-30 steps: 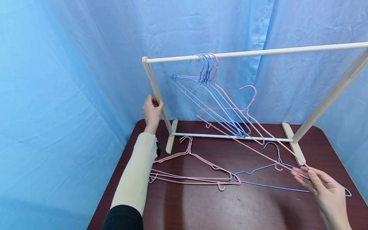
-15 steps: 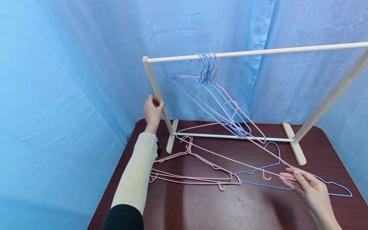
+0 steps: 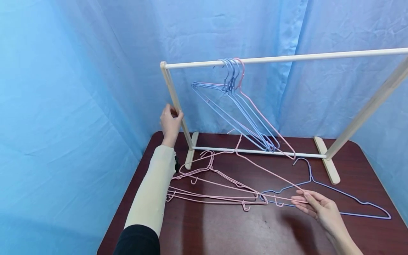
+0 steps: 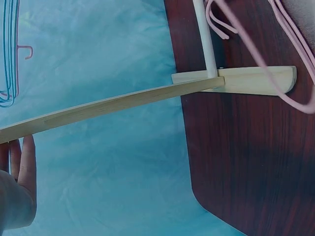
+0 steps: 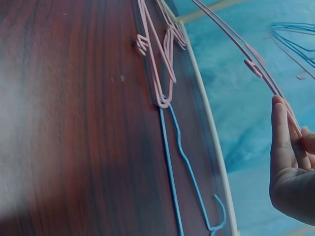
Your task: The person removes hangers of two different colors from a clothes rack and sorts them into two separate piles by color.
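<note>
Right hand (image 3: 322, 209), before the wooden garment rack (image 3: 287, 58), pinches a pink wire hanger (image 3: 274, 173) at one corner; left hand (image 3: 171, 122) grips the rack's left upright (image 3: 170, 85).

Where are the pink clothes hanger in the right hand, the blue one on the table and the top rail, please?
Held pink clothes hanger (image 3: 237, 150), head view: neck.
Tabletop blue clothes hanger (image 3: 311, 176), head view: neck.
Rack's top rail (image 3: 287, 58), head view: visible middle.

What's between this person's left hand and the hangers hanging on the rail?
A wooden post of the rack, shown in the left wrist view.
</note>
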`<state>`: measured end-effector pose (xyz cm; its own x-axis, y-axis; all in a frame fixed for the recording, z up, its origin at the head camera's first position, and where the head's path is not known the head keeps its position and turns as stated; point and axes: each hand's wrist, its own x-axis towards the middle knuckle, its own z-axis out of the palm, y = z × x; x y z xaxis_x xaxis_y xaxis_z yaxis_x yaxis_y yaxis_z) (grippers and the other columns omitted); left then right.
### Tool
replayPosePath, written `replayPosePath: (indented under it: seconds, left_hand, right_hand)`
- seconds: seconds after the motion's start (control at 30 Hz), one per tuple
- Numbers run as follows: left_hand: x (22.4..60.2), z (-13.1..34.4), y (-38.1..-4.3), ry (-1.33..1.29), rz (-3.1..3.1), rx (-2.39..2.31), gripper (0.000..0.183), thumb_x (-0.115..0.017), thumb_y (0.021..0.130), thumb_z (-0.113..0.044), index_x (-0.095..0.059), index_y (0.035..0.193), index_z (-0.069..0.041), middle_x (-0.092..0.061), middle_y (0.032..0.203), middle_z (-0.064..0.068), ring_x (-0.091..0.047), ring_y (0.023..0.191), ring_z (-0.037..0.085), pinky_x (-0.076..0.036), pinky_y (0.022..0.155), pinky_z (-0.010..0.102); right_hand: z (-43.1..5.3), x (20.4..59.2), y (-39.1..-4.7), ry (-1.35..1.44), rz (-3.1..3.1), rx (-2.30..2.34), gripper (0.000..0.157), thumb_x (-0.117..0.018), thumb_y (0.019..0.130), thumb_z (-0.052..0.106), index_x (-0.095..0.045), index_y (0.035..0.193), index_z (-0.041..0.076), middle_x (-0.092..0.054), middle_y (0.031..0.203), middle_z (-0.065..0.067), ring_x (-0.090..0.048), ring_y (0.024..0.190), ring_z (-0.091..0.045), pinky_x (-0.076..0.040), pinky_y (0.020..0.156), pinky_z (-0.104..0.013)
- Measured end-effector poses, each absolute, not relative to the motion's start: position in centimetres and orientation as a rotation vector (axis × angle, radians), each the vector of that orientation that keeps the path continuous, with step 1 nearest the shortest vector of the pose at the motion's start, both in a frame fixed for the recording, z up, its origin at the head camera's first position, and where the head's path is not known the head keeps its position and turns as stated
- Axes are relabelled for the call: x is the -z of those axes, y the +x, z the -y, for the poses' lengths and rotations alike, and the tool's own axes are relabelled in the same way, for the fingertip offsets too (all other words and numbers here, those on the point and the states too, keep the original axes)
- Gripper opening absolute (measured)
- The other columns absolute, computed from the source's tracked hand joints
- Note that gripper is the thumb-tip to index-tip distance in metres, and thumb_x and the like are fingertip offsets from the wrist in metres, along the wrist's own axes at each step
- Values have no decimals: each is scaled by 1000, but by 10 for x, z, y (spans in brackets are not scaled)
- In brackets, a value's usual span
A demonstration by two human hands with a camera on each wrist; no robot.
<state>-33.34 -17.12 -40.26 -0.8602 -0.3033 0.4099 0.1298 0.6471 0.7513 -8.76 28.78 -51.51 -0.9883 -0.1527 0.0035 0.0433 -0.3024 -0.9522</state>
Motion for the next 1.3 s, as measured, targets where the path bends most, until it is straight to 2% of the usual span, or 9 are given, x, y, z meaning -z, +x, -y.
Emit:
replayPosePath:
  seconds: [0.47, 0.9, 1.17, 1.3]
  left_hand:
    - [402, 171, -333, 120, 2349, 1141, 19, -59, 97, -23, -53, 98, -5, -62, 104, 16, -66, 95, 30, -56, 82, 44]
    - [402, 171, -333, 129, 2344, 1151, 19, -60, 96, -24, -53, 98, -6, -62, 104, 15, -66, 96, 30, -56, 83, 44]
    - [401, 171, -332, 124, 2350, 1155, 19, -60, 96, -24, -53, 98, -6, -61, 103, 15, -65, 94, 30, -55, 81, 44]
    - [402, 171, -332, 121, 2349, 1170, 19, -60, 96, -24, -53, 98, -6, -61, 104, 15, -65, 94, 30, -55, 81, 44]
  right_hand:
    - [-263, 534, -104, -130, -1621, 2313, 35, -38, 108, 10, -73, 110, 15, -78, 102, -10, -75, 98, -20, -58, 86, -30]
    - [-236, 550, -115, -36, -1543, 2232, 30, -41, 108, 14, -71, 105, 17, -78, 100, -6, -75, 96, -14, -58, 88, -30]
    - [-221, 560, -123, 64, -1488, 2244, 26, -42, 107, 14, -66, 113, 5, -78, 98, -10, -76, 93, -16, -58, 89, -31]
    - [-213, 563, -125, 139, -1540, 2214, 31, -40, 107, 13, -60, 123, -4, -78, 97, -9, -75, 93, -14, -59, 88, -28]
